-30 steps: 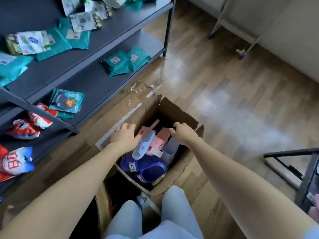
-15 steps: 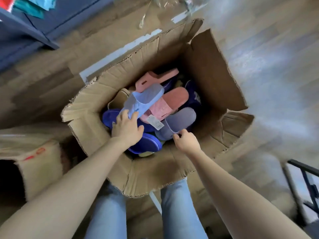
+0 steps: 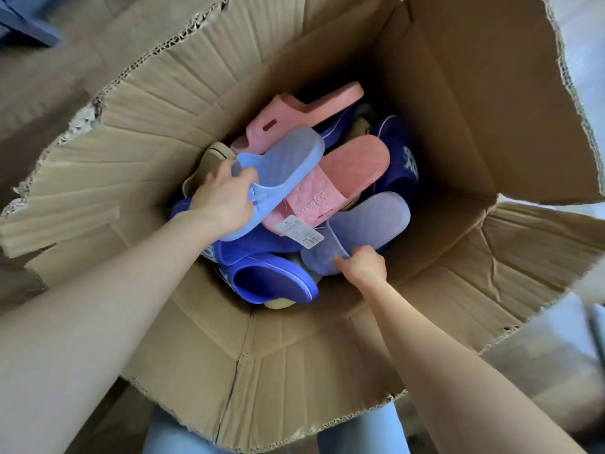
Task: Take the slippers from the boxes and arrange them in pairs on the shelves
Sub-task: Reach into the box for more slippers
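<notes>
Two hands reach down into an open cardboard box (image 3: pixel 458 126), where we see a loose heap of slippers. The left hand (image 3: pixel 226 204) grasps a light-blue slipper (image 3: pixel 284 165), fingers and thumb curled round its near end. This slipper is tilted, and its far end lies across a pink quilted slipper (image 3: pixel 350 172). The right hand (image 3: pixel 361 265) pinches the strap edge of a lilac slipper (image 3: pixel 370 221), which lies at the right of the heap, touching the pink quilted one. A white tag (image 3: pixel 299 231) rests at the near end of the pink quilted slipper, between the two hands. We note a second pink slipper (image 3: pixel 294 109) on its side at the back, a beige slipper (image 3: pixel 209 155) partly hidden behind the left hand, and dark-blue slippers (image 3: pixel 271 283) low in the heap, toward the near wall. Every slipper we see lies inside the box. Legs in pale jeans (image 3: pixel 170 434) show below the box's near wall.
</notes>
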